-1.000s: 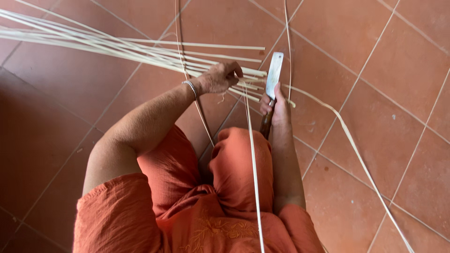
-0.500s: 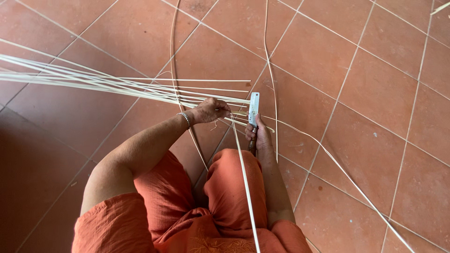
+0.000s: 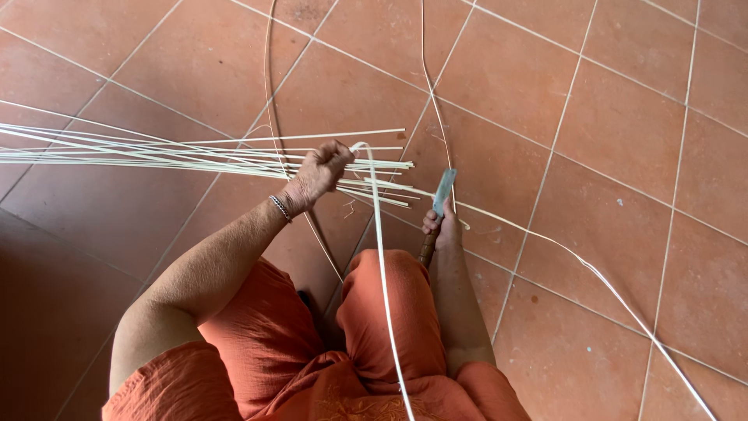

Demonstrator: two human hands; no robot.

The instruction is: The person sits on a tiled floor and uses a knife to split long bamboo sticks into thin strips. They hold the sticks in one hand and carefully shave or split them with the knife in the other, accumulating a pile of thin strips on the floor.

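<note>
Orange cloth trousers (image 3: 382, 312) cover the knees nearest the camera, and one pale thin cane strip (image 3: 383, 265) runs across the right thigh. Just beyond, the right hand (image 3: 440, 230) is clenched on the wooden handle of a flat-bladed steel knife (image 3: 442, 192), blade pointing away. Farther left, the left hand (image 3: 319, 173) grasps a fanned bundle of pale split cane strips (image 3: 156, 152) lying across the terracotta tiled floor (image 3: 623, 117).

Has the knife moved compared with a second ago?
Cannot tell for the floor, since the camera shifted. Against the knee, though, the knife in the right hand holds much the same spot, blade up, beside the strips.
</note>
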